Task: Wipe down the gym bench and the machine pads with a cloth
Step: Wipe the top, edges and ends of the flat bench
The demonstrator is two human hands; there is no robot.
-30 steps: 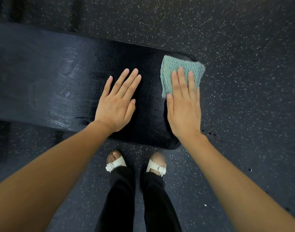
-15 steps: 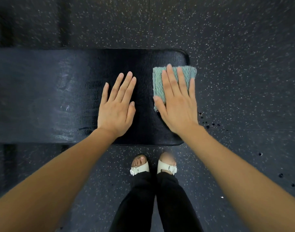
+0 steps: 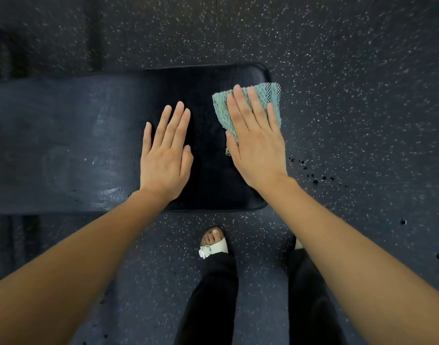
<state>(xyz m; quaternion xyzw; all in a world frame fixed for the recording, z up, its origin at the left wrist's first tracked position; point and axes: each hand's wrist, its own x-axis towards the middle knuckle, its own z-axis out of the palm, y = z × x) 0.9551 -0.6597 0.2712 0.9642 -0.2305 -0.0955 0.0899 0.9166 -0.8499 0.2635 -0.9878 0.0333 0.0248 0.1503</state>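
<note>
Fingers (image 3: 240, 108) of the right hand (image 3: 257, 148) lie straight and nearly together, flat on a folded teal knitted cloth (image 3: 220, 109). They press it onto the long black padded vinyl gym bench (image 3: 88, 145) and pinch nothing. The cloth sits at the far right corner of the pad, one edge hanging just past the rim over the dark speckled rubber floor (image 3: 350, 70). The left hand (image 3: 164, 158) rests palm down on the bench just beside it, fingers straight and close together, holding nothing, seemingly steadying the lean.

The step in hand looks like wiping the bench's end. To do it well, I judge the palm should bear evenly so the cloth neither bunches nor slips from under the flat fingers. Strokes should overlap and run into the rounded corners and over the edge. The left hand covers a patch that needs wiping too, so it should shift aside. The stretch to the left shows dull streaks; whether they are damp or wear cannot be told.

No bottle, bucket or other container shows, so nothing can be said of any cleaning liquid. Machine pads are out of view. A white buckled sandal (image 3: 213, 247) stands on the floor near the bench.
</note>
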